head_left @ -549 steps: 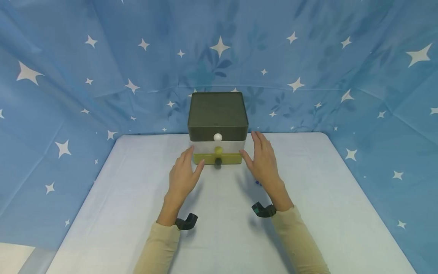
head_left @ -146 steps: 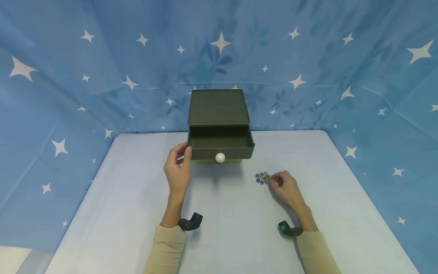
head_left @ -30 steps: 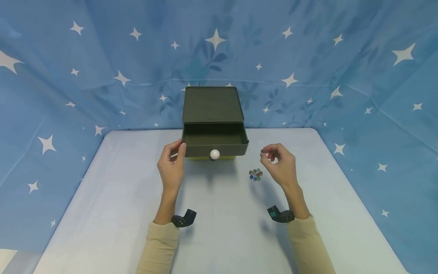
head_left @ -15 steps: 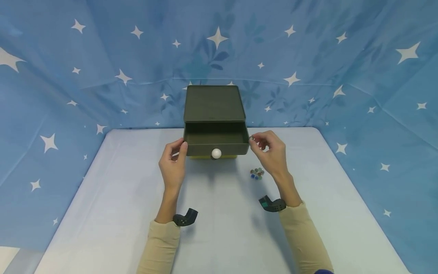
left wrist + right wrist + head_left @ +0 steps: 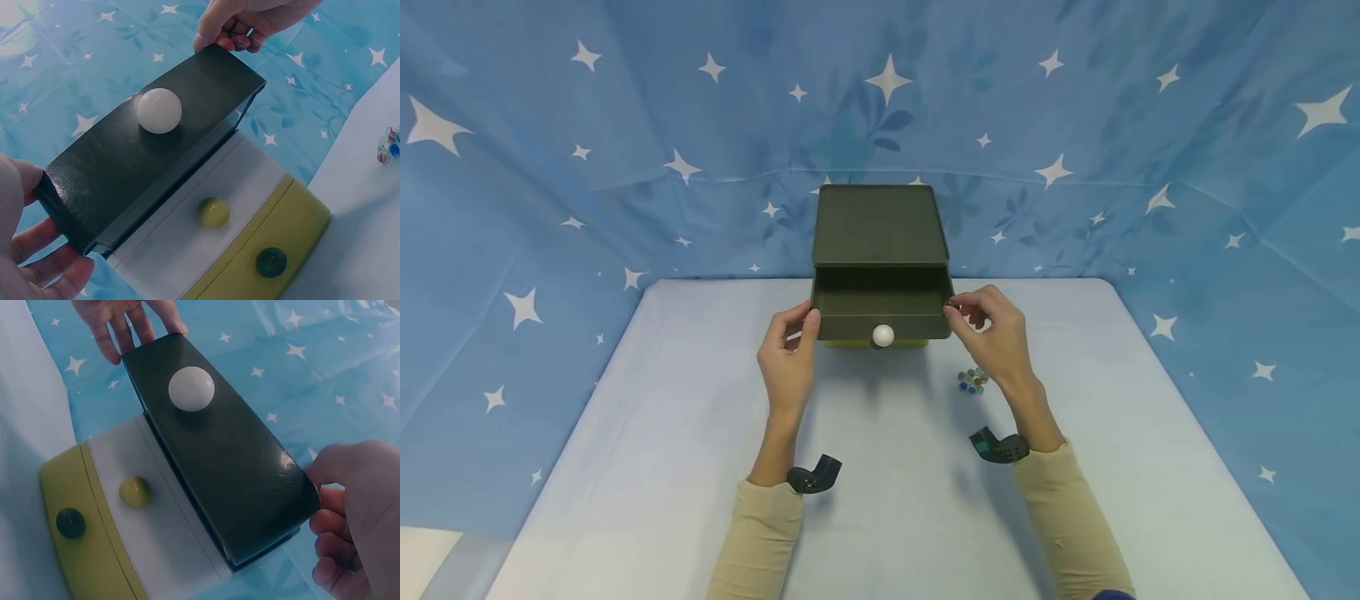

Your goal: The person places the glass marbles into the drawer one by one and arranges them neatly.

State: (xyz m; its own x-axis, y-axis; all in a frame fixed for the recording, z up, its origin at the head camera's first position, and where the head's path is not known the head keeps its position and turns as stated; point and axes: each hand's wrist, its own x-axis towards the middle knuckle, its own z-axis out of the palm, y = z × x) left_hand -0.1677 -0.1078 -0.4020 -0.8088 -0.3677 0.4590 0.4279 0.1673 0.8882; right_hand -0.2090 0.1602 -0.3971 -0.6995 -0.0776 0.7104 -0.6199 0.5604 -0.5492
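Observation:
A small drawer cabinet (image 5: 880,225) stands at the table's back, its dark green top drawer (image 5: 850,327) pulled out. This drawer has a white knob (image 5: 191,389); its visible inside holds nothing. My left hand (image 5: 787,358) grips the drawer's left front corner, thumb at the front, fingers along the side. My right hand (image 5: 1000,333) is at the right front corner with thumb and index finger pinched on a small dark marble (image 5: 951,303), mostly covered by the fingertips. Several glass marbles (image 5: 973,381), blue, green and brownish, lie on the table below the right hand.
Below the open drawer sit a white drawer (image 5: 187,219) with a yellow knob and a yellow-green drawer (image 5: 75,469) with a dark green knob, both closed. A blue starry curtain (image 5: 700,125) hangs directly behind the white table (image 5: 895,500).
The top drawer, closed at first, is now out. My right hand has lifted a marble from the cluster and moved left to the drawer's right corner. The left hand keeps its grip.

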